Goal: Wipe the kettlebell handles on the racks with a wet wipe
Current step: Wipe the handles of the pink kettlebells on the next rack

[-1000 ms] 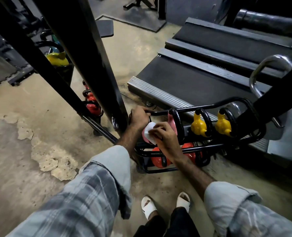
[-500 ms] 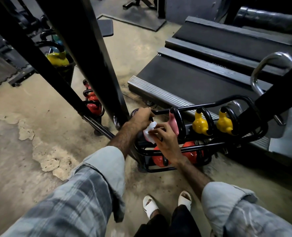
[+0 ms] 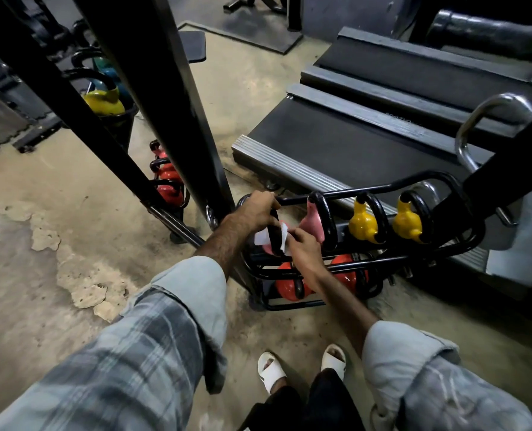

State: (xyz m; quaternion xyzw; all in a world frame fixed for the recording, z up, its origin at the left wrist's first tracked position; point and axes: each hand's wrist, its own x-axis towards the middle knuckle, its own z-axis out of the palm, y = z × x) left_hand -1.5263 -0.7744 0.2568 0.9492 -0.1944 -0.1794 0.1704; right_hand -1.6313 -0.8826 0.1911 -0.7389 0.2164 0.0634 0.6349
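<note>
I see, from left to right: my left hand curled over the top of a black kettlebell handle at the left end of the low rack; the white wet wipe wrapped round that handle; my right hand pinching the wipe against it. Next along the upper tier stand a pink kettlebell and two yellow kettlebells; orange ones sit below.

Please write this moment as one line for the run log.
step: wiping handle | left hand: grips handle | right hand: holds wipe on handle | rack: upper row | pink kettlebell: beside
</note>
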